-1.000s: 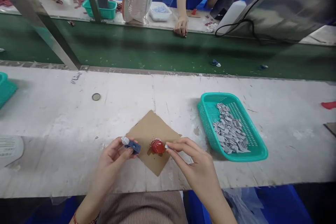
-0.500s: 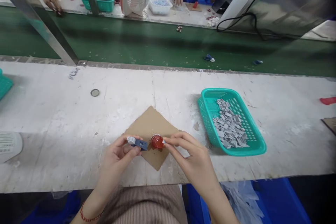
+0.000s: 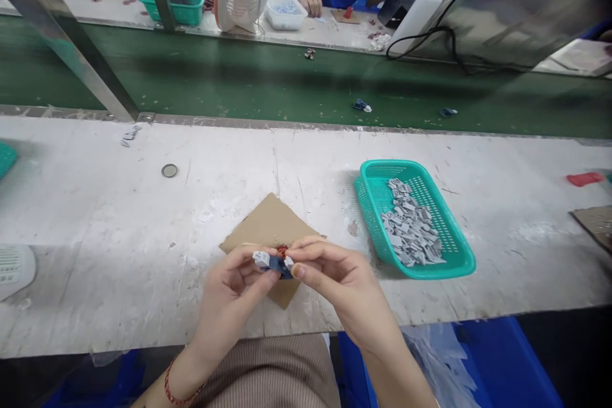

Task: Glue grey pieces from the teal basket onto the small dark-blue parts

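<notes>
1. Above the near half of the cardboard square (image 3: 268,220), the left hand (image 3: 234,287) and right hand (image 3: 347,277) have come together; half a second ago a gap separated them.
2. Left thumb and fingers pinch a dark blue piece (image 3: 281,266) with a whitish end, which points away from the right hand. The piece has shifted rightward over the cardboard since the earlier frame.
3. Right thumb and fingertips grip a small pale grey part (image 3: 289,261), mostly covered by them. Earlier it was at the red pot (image 3: 282,249) on the cardboard; now it is at the blue piece's right end. Whether the two touch, I cannot tell.
4. The pot, plain to see before, is now largely hidden behind the hands.
5. Right of the cardboard, the green basket (image 3: 369,220) of grey parts (image 3: 414,233) stays put.
6. Beyond the cardboard, two blue pieces (image 3: 362,106) (image 3: 448,113) on the green belt (image 3: 239,83) have slid leftward.
</notes>
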{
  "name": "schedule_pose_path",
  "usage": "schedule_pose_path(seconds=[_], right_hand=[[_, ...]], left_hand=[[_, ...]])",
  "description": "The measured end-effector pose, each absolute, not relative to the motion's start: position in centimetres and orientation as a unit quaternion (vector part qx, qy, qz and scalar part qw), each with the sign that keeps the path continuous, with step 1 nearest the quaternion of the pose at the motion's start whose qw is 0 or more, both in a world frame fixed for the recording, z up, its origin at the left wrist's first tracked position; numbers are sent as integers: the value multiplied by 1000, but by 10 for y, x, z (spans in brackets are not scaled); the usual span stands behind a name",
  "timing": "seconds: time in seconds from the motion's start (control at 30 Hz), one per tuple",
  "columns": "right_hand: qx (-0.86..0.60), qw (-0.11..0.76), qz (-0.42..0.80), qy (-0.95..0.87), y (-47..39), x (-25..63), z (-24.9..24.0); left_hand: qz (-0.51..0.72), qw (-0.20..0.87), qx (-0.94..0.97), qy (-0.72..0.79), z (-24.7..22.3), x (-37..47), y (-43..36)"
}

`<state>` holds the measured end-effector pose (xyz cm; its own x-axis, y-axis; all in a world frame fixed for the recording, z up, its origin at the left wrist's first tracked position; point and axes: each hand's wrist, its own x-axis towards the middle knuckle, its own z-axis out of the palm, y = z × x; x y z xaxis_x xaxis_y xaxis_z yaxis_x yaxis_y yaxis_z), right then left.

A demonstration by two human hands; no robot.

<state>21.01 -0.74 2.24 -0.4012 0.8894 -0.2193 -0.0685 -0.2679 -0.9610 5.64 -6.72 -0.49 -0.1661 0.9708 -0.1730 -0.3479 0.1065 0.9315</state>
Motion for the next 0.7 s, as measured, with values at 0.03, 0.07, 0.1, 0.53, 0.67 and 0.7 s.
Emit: schedule_pose_path(seconds=[0.03,0.07,0.1,0.53,0.67,0.7], right_hand=[[-417,349,674,-500,-8,209,22],[-418,346,670,-507,-8,209,21],[-420,344,664,-514,-9,208,21],[-436,312,633,-559,-7,214,23],[-419,336,686,-491,-6,212,16],[-426,349,682,-481,-7,210,14]], left_hand=[[589,558,322,488,-4,57,-67],[591,555,325,488,-4,57,-67],[592,552,328,488,-4,57,-67],[594,525,321,518,-12,61,-70],[571,562,292,523,-10,62,-70],[566,567,294,521,-9,63,-70]])
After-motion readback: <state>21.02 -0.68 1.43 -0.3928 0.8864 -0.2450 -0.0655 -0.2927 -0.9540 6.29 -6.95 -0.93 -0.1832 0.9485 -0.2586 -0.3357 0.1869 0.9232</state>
